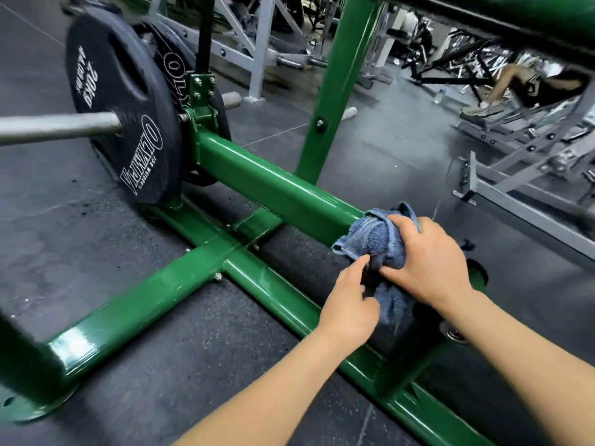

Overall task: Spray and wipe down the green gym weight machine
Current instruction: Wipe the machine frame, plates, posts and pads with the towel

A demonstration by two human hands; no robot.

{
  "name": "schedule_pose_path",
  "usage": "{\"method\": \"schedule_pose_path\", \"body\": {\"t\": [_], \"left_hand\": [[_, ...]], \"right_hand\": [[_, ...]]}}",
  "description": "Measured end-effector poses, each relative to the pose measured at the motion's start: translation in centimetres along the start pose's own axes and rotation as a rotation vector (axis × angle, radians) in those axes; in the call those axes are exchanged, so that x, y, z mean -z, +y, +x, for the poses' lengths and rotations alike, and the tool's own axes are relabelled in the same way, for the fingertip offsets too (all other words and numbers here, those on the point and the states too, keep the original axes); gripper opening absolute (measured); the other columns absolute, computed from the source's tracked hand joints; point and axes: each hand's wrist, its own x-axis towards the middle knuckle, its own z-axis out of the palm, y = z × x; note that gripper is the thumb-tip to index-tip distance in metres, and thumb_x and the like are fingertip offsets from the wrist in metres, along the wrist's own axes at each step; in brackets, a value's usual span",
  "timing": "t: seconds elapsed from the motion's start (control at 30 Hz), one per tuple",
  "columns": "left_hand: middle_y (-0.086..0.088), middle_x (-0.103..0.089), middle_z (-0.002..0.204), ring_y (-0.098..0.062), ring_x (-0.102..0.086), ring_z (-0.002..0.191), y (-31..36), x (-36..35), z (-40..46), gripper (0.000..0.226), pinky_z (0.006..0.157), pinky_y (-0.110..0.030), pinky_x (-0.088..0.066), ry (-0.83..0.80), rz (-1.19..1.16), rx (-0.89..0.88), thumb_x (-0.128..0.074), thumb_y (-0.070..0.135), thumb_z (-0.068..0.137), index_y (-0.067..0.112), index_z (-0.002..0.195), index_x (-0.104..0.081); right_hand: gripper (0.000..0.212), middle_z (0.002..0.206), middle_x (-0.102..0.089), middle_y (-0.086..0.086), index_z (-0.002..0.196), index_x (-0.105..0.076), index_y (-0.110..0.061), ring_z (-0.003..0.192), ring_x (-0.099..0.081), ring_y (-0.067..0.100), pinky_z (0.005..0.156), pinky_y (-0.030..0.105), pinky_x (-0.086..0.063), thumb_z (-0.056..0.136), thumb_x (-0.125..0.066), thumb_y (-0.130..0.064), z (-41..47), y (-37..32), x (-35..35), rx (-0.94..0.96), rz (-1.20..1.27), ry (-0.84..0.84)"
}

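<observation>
- Towel (pixel 375 243): blue, bunched over the near end of the green tube (pixel 273 191), toward 4 o'clock of the view. Right hand (pixel 428 262) presses on it, fingers curled over the cloth; left hand (pixel 347 300) pinches its lower fold with fingertips.
- Risk, slip: loose hanging tail could drop to the floor (pixel 209 342) and pick up grit, smearing the paint.
- Risk, missed areas: underside of tube and bolted joints (pixel 219 276) at 9 o'clock of the hands likely skipped.
- Risk, knuckles: a long stroke toward the weight plate (pixel 128 123) at 10 o'clock could strike its rim.
- Spray bottle: not visible.
</observation>
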Motion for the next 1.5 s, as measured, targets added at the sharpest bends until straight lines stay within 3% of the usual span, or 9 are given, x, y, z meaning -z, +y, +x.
{"method": "schedule_pose_path", "body": {"t": [0.23, 0.37, 0.47, 0.57, 0.77, 1.0, 1.17, 1.33, 1.5], "left_hand": [[0.016, -0.041, 0.134, 0.001, -0.048, 0.101, 0.1, 1.8, 0.2, 0.071, 0.090, -0.014, -0.038, 0.098, 0.075, -0.095, -0.038, -0.005, 0.086, 0.039, 0.141, -0.040], [-0.001, -0.061, 0.102, -0.014, -0.054, 0.084, -0.7, 2.9, 1.4, 0.034, 0.080, -0.025, -0.042, 0.388, -0.005, -0.033, -0.046, -0.007, 0.079, 0.023, 0.084, -0.062], [-0.006, -0.065, 0.081, -0.020, -0.052, 0.075, -4.5, 6.2, 2.2, 0.019, 0.070, -0.030, -0.043, 0.532, 0.029, 0.137, -0.051, -0.002, 0.081, 0.013, 0.079, -0.063], [0.005, -0.061, 0.074, -0.013, -0.050, 0.069, -9.3, 8.9, 1.3, 0.036, 0.063, -0.024, -0.040, 0.411, 0.176, 0.237, -0.049, -0.004, 0.084, 0.026, 0.067, -0.058], [-0.004, -0.062, 0.121, -0.020, -0.058, 0.114, -14.7, 9.9, 1.3, 0.032, 0.087, -0.017, -0.039, 0.116, 0.434, 0.499, -0.045, 0.007, 0.096, 0.010, 0.125, -0.060], [-0.004, -0.056, 0.135, -0.021, -0.053, 0.122, -16.2, 10.6, 1.8, 0.042, 0.093, -0.020, -0.040, -0.099, 0.656, 0.573, -0.048, 0.016, 0.095, 0.014, 0.137, -0.049], [-0.006, -0.055, 0.136, -0.024, -0.051, 0.124, -18.6, 11.4, 4.1, 0.037, 0.099, -0.024, -0.040, -0.156, 0.816, 0.555, -0.045, 0.013, 0.093, 0.019, 0.128, -0.055], [-0.007, -0.039, 0.151, -0.025, -0.040, 0.136, -20.2, 11.1, 5.6, 0.056, 0.111, -0.031, -0.034, -0.259, 0.968, 0.553, -0.042, 0.013, 0.093, 0.014, 0.148, -0.033], [-0.007, -0.033, 0.154, -0.029, -0.043, 0.132, -19.9, 9.5, 8.1, 0.072, 0.106, -0.036, -0.039, -0.370, 1.105, 0.431, -0.038, 0.010, 0.094, 0.022, 0.155, -0.003]], "right_hand": [[0.068, 0.087, -0.058, 0.017, 0.120, -0.057, -0.013, 0.081, -0.058, 0.039, 0.069, 0.043, -0.048, 0.065, -0.069, -0.050, 1.1, -0.1, -0.1, -0.004, 0.044, 0.069], [0.062, 0.088, -0.057, 0.020, 0.123, -0.051, -0.012, 0.078, -0.054, 0.038, 0.069, 0.043, -0.039, 0.069, -0.074, -0.032, 0.7, -3.0, -1.3, 0.194, 0.128, 0.303], [0.061, 0.102, -0.059, 0.023, 0.126, -0.047, -0.015, 0.085, -0.053, 0.037, 0.074, 0.042, -0.036, 0.071, -0.071, -0.024, -0.3, -7.6, -5.0, 0.333, 0.274, 0.376], [0.072, 0.107, -0.059, 0.019, 0.128, -0.046, -0.017, 0.092, -0.052, 0.035, 0.079, 0.041, -0.036, 0.063, -0.076, -0.024, -2.5, -10.1, -10.6, 0.198, 0.383, 0.245], [0.079, 0.095, -0.059, 0.024, 0.130, -0.053, -0.015, 0.085, -0.057, 0.044, 0.073, 0.049, -0.046, 0.058, -0.087, -0.019, -6.3, -6.2, -18.0, -0.214, 0.337, -0.016], [0.071, 0.115, -0.058, 0.025, 0.136, -0.042, -0.013, 0.108, -0.054, 0.042, 0.096, 0.049, -0.042, 0.077, -0.073, -0.040, -9.8, -3.7, -22.9, -0.477, 0.042, -0.480], [0.102, 0.124, -0.050, 0.034, 0.137, -0.037, -0.004, 0.113, -0.050, 0.048, 0.092, 0.054, -0.044, 0.063, -0.077, -0.063, -13.9, -4.7, -26.0, -0.642, 0.128, -0.388], [0.128, 0.145, -0.029, 0.021, 0.150, -0.002, -0.014, 0.130, -0.038, 0.036, 0.101, 0.045, -0.039, 0.059, -0.064, -0.080, -12.9, -4.4, -24.9, -0.465, 0.066, -0.540], [0.118, 0.134, -0.040, 0.016, 0.148, -0.005, -0.013, 0.120, -0.046, 0.031, 0.093, 0.040, -0.045, 0.067, -0.066, -0.073, -11.3, -5.4, -24.4, -0.475, 0.007, -0.604]]}}
